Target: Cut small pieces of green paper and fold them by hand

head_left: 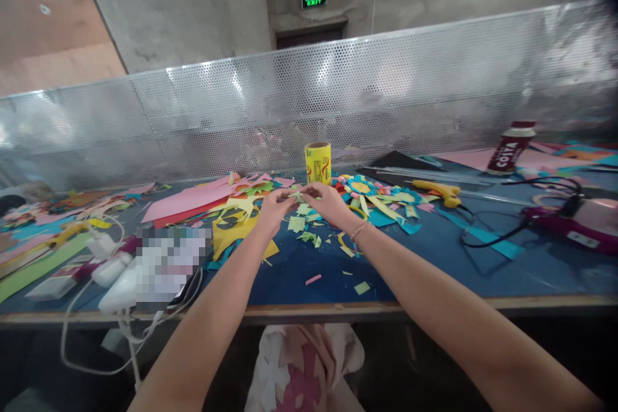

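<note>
My left hand (276, 207) and my right hand (329, 202) meet above the middle of the table, fingertips pinched together. Between them shows a small piece of pale green paper (298, 194), partly hidden by the fingers. Pale green paper scraps (297, 224) lie just beneath the hands. Left of my left hand is a yellow paper sheet (224, 232) with rounded shapes cut out. Right of my right hand lies a pile of coloured paper cutouts (371, 190). Behind the hands a yellow printed tube (318, 164) stands upright.
A yellow glue gun (440, 192) lies to the right, before a dark red bottle (512, 149). Black cable (487, 244) loops near a purple device (589, 225). At left are white cables (72, 335) and a white power strip (118, 286). A perforated metal screen (203, 116) borders the table's back.
</note>
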`<state>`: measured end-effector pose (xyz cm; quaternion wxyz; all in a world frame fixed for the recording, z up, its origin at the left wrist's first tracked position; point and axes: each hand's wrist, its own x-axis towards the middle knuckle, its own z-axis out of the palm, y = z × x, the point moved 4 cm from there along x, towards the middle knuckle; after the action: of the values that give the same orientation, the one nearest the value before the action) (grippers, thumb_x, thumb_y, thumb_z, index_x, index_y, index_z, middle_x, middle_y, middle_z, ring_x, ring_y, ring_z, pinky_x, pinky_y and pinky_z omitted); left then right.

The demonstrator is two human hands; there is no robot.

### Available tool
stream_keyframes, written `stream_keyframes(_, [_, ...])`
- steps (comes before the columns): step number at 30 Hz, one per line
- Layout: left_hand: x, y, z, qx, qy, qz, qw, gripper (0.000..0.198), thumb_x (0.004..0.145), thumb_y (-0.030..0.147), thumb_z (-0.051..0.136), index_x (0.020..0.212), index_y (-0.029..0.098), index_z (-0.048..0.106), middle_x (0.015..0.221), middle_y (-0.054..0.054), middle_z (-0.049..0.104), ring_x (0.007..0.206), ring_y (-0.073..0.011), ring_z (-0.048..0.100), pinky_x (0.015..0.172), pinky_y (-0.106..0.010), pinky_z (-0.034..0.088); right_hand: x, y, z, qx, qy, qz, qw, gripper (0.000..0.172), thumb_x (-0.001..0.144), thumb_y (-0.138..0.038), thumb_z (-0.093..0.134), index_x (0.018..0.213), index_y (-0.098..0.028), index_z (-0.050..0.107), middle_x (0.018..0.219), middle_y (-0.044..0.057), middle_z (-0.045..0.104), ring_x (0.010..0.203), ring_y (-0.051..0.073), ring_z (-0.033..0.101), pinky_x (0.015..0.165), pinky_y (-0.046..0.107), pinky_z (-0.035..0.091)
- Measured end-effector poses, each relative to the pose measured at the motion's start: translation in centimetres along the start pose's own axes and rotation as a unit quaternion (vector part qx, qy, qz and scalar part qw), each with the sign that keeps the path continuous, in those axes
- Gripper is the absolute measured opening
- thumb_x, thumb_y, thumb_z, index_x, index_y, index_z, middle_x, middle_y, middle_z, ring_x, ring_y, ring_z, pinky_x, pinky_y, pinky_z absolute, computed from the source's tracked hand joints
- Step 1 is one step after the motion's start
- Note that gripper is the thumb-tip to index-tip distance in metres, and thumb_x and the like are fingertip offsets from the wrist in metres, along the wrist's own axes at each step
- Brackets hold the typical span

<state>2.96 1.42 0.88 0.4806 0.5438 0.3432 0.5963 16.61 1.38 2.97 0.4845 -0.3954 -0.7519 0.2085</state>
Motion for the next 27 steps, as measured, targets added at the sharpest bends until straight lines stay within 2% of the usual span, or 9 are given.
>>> stream_keyframes(2, [-0.1, 0.1, 0.1, 0.000, -0.007, -0.001, 1.000, 0.026, 0.058, 0.026, 0.072, 0.079, 0.013, 0.064, 0.077, -0.005, 0.065, 0.067, -0.0125, 0.060, 0.072, -0.031, 0.050, -0.2, -0.7, -0.2, -0.024, 0.011, -0.023, 0.999, 0.013, 0.075, -0.021, 0.054, 0.083, -0.015, 0.062, 0.077, 0.004, 0.066, 0.073, 0.014, 0.062, 0.070, 0.027, 0.049])
stream_keyframes(5, [-0.1, 0.0, 0.2, 0.000, -0.005, -0.003, 1.000, 0.026, 0.058, 0.023, 0.073, 0.080, 0.012, 0.063, 0.074, -0.005, 0.064, 0.065, -0.0125, 0.060, 0.071, -0.033, 0.051, -0.4, -1.2, -0.3, -0.033, 0.012, -0.023, 0.999, 0.015, 0.076, -0.020, 0.052, 0.084, -0.015, 0.063, 0.079, 0.005, 0.067, 0.075, 0.014, 0.062, 0.069, 0.026, 0.048])
stream_keyframes(11, [-0.2, -0.2, 0.2, 0.015, 0.020, -0.011, 1.000, 0.022, 0.057, 0.019, 0.072, 0.075, 0.012, 0.062, 0.066, -0.003, 0.061, 0.061, -0.0122, 0.059, 0.070, -0.033, 0.051, -0.3, -1.1, -0.2, -0.092, -0.011, -0.042, 0.995, 0.015, 0.077, -0.018, 0.052, 0.082, -0.017, 0.065, 0.081, 0.004, 0.068, 0.076, 0.015, 0.062, 0.070, 0.026, 0.047])
stream_keyframes(17, [-0.3, -0.4, 0.4, 0.057, 0.022, 0.012, 0.998, 0.018, 0.058, 0.021, 0.072, 0.070, 0.013, 0.061, 0.061, -0.002, 0.059, 0.059, -0.0129, 0.058, 0.066, -0.033, 0.051, -0.1, -0.9, -0.2, -0.187, -0.016, -0.080, 0.979, 0.019, 0.082, -0.017, 0.047, 0.082, -0.017, 0.066, 0.084, 0.005, 0.068, 0.082, 0.016, 0.060, 0.076, 0.027, 0.044])
stream_keyframes(23, [-0.4, -0.2, 0.6, 0.049, 0.040, 0.000, 0.998, 0.022, 0.053, 0.023, 0.075, 0.067, 0.012, 0.061, 0.059, -0.002, 0.060, 0.057, -0.0128, 0.058, 0.065, -0.032, 0.050, -0.3, -1.0, 0.4, -0.307, -0.043, -0.131, 0.942, 0.023, 0.087, -0.016, 0.040, 0.086, -0.015, 0.063, 0.089, 0.008, 0.064, 0.087, 0.017, 0.056, 0.080, 0.028, 0.041])
stream_keyframes(27, [-0.6, -0.1, 0.8, 0.009, 0.051, -0.013, 0.999, 0.026, 0.050, 0.023, 0.076, 0.068, 0.012, 0.061, 0.062, -0.003, 0.062, 0.058, -0.0130, 0.059, 0.066, -0.032, 0.050, -0.8, -1.6, 0.9, -0.427, -0.067, -0.177, 0.884, 0.026, 0.089, -0.014, 0.034, 0.089, -0.012, 0.061, 0.089, 0.011, 0.061, 0.088, 0.019, 0.054, 0.079, 0.030, 0.040])
